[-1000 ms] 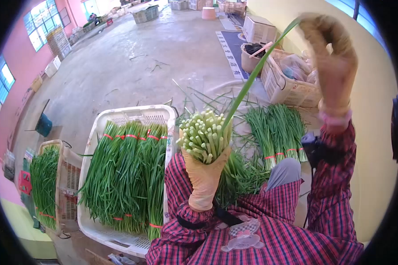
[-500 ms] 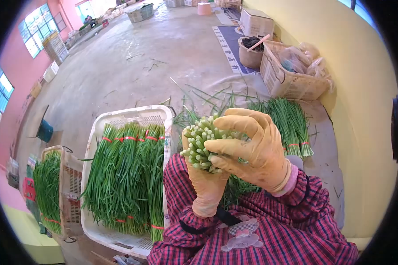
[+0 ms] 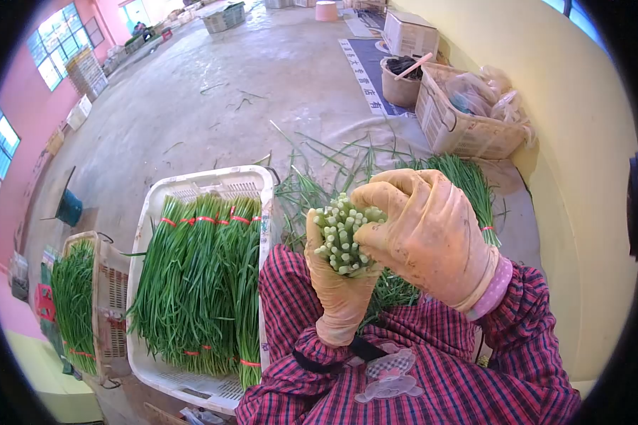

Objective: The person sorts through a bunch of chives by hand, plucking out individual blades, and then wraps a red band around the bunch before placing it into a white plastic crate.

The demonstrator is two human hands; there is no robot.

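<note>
Your orange-gloved left hand [image 3: 342,301] grips the pale-ended green stalk bunch [image 3: 340,237] snugly; ease the curled, orange-gloved right hand [image 3: 436,241], its grip unclear, gently among the tips.

Pale-cut green stalks [image 3: 342,237] stand bunched upright, ends up, in gloved fingers [image 3: 312,244].

Pink wall [image 3: 53,117] with blue-framed windows [image 3: 54,48], grey concrete floor [image 3: 184,92], pale yellow wall [image 3: 581,142], daylight at left
</note>
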